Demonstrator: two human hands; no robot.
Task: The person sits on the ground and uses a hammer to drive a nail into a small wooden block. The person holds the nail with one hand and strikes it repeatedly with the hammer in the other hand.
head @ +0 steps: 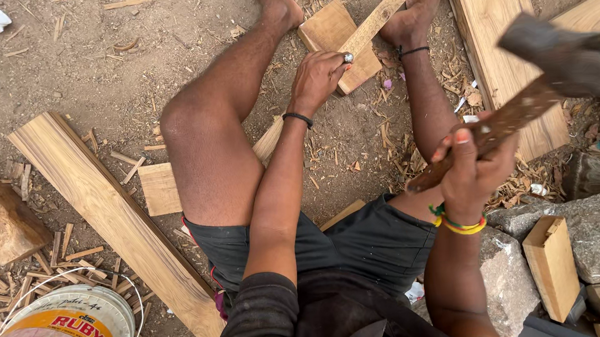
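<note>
Bare, sawdust-strewn ground (99, 70) littered with wood shavings fills the frame as a seated person works a long wooden stick (368, 29) that runs diagonally from the top centre down toward the middle. At upper centre, the left hand (316, 77) is curled around the stick, pinning it onto a small square wooden block (326, 31), with a dark band at the wrist. At right of centre, the right hand (472, 165) is clenched about the dark wooden handle of an adze-like tool (557, 62), whose blurred metal head is raised at the upper right edge; yellow, green and red bands circle that wrist. Both bare feet rest at the top of the frame on either side of the block. A long pale plank (116, 221) lies diagonally at left, another broad plank (501, 45) at upper right. A white and yellow plastic bucket (74, 328) sits in the lower left corner beside scattered offcuts, and grey stones (595, 227) with a small wooden block (552, 264) occupy the lower right.
</note>
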